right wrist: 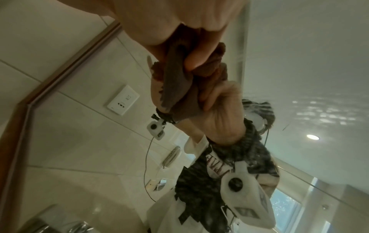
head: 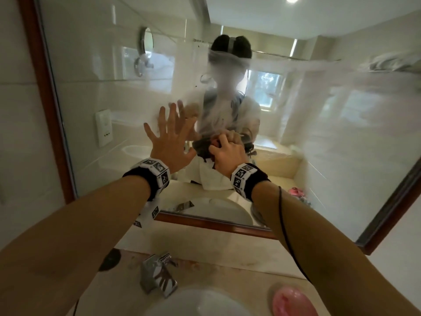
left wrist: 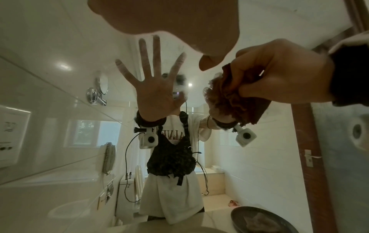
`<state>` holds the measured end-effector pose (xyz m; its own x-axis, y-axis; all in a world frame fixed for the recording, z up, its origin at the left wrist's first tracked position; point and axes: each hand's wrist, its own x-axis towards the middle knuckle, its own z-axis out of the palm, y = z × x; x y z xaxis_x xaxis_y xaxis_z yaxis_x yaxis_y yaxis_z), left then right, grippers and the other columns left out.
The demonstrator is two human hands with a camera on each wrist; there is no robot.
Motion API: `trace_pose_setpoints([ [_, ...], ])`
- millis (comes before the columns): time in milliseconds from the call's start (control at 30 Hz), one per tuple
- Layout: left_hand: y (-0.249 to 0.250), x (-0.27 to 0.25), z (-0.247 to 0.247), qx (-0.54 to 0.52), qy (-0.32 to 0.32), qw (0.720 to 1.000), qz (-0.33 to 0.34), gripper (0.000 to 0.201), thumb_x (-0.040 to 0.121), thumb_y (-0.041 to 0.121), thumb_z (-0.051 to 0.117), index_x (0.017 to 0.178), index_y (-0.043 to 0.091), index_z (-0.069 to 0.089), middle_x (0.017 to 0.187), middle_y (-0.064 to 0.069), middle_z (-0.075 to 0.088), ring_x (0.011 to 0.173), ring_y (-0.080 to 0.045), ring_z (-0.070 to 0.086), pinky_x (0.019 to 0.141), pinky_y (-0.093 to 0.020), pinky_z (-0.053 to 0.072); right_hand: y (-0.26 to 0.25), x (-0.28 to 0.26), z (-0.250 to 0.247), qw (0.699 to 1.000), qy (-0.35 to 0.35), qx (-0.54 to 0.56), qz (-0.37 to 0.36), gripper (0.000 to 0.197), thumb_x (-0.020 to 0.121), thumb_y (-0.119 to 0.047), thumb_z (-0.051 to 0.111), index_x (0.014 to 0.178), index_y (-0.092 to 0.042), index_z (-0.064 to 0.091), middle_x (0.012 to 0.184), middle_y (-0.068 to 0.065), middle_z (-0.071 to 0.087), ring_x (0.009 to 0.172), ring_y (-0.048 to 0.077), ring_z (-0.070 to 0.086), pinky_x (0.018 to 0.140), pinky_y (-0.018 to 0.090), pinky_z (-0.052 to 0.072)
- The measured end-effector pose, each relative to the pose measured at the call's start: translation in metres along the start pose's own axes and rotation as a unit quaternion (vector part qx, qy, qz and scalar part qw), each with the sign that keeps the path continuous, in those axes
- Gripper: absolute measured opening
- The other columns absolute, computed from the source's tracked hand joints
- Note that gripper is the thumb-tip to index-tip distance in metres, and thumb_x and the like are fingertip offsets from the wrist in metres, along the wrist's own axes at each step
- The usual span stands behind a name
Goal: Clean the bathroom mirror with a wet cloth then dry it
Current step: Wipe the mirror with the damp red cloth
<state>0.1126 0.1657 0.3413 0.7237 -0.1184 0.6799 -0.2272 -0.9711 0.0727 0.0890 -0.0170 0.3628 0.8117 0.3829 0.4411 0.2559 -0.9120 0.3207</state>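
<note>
Pressing flat, fingers spread, the left hand [head: 169, 140] meets the mirror [head: 296, 144]; beside it the right hand [head: 229, 153] clutches the cloth [head: 215, 142] against the glass, hazy smears rightward. Left wrist: cloth [left wrist: 229, 100] bunched, loose end downward. Right wrist: frame [right wrist: 30, 100] well left.
</note>
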Motion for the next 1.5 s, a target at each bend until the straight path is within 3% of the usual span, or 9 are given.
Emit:
trace_pose_setpoints([
  [133,0.014,0.003,-0.003,0.002,0.003,1.000,0.006,0.094,0.085,0.052,0.057,0.157,0.037,-0.003,0.163,-0.015,-0.018,0.149,-0.041,-0.015,0.106,-0.077,-0.002,0.033,-0.007,-0.007,1.000,0.005,-0.007,0.011,0.027,0.071,-0.028,0.076,0.095,-0.018,0.067,0.104,0.016,0.054,0.072,0.035,0.060,0.057,0.038,0.049],
  [300,0.043,-0.002,0.000,0.011,0.004,1.000,-0.007,0.099,0.085,0.051,0.056,0.157,0.031,-0.009,0.164,-0.015,-0.014,0.150,-0.041,-0.012,0.107,-0.078,0.004,0.112,-0.035,-0.028,0.994,0.076,-0.013,0.083,0.019,0.080,-0.020,0.068,0.098,-0.015,0.066,0.122,0.014,0.053,0.085,0.037,0.060,0.063,0.041,0.053],
  [433,0.072,-0.004,0.000,-0.004,-0.003,1.000,-0.016,0.103,0.085,0.051,0.056,0.156,0.029,-0.015,0.163,-0.013,-0.019,0.149,-0.038,-0.016,0.108,-0.078,0.002,0.178,-0.067,-0.045,0.974,0.146,0.029,0.173,0.011,0.082,-0.014,0.066,0.092,-0.009,0.066,0.115,0.018,0.056,0.065,0.037,0.059,0.058,0.033,0.037],
  [633,0.094,-0.010,-0.007,-0.026,0.000,1.000,0.002,0.109,0.087,0.050,0.057,0.140,0.045,-0.039,0.162,-0.012,-0.022,0.148,-0.038,-0.020,0.108,-0.076,-0.006,0.194,-0.086,-0.042,0.951,0.147,0.081,0.259,0.026,0.091,-0.014,0.049,0.111,-0.011,0.065,0.117,0.021,0.050,0.076,0.042,0.057,0.071,0.041,0.045],
  [767,0.084,-0.005,-0.012,-0.011,0.009,1.000,-0.014,0.093,0.090,0.057,0.051,0.154,0.039,-0.015,0.163,-0.012,-0.023,0.148,-0.038,-0.020,0.109,-0.076,-0.004,0.183,-0.079,-0.036,0.949,0.147,0.115,0.255,0.030,0.093,-0.016,0.047,0.118,-0.014,0.063,0.119,0.020,0.049,0.082,0.045,0.057,0.077,0.044,0.047],
  [867,0.070,-0.002,-0.016,-0.005,0.020,1.000,-0.021,0.099,0.089,0.059,0.050,0.145,0.045,-0.030,0.163,-0.012,-0.020,0.149,-0.039,-0.017,0.108,-0.077,-0.002,0.161,-0.065,-0.038,0.951,0.153,0.119,0.239,0.030,0.094,-0.017,0.047,0.119,-0.014,0.063,0.122,0.020,0.049,0.086,0.044,0.058,0.079,0.044,0.047],
  [1133,-0.006,0.003,-0.024,0.007,0.020,0.999,-0.034,0.100,0.087,0.063,0.053,0.149,0.043,-0.024,0.163,-0.012,-0.021,0.149,-0.039,-0.018,0.108,-0.075,0.000,0.049,0.007,-0.030,0.964,0.187,0.116,0.147,0.022,0.084,-0.015,0.064,0.105,-0.010,0.068,0.130,0.018,0.050,0.093,0.042,0.058,0.081,0.045,0.053],
  [1367,-0.093,-0.007,-0.029,0.010,0.014,0.998,-0.055,0.093,0.087,0.062,0.053,0.154,0.041,-0.008,0.163,-0.013,-0.018,0.149,-0.040,-0.015,0.107,-0.078,0.007,-0.079,0.056,0.002,0.991,0.116,0.066,0.023,0.029,0.074,-0.020,0.078,0.101,-0.017,0.072,0.124,0.016,0.052,0.101,0.039,0.057,0.073,0.047,0.057],
  [1500,-0.128,-0.009,-0.038,0.007,0.021,0.998,-0.064,0.093,0.086,0.060,0.056,0.156,0.037,-0.001,0.163,-0.013,-0.018,0.149,-0.039,-0.016,0.109,-0.076,0.007,-0.091,0.072,-0.004,0.988,0.146,0.056,-0.003,0.028,0.074,-0.021,0.078,0.102,-0.020,0.072,0.115,0.012,0.060,0.106,0.036,0.056,0.085,0.049,0.051],
])
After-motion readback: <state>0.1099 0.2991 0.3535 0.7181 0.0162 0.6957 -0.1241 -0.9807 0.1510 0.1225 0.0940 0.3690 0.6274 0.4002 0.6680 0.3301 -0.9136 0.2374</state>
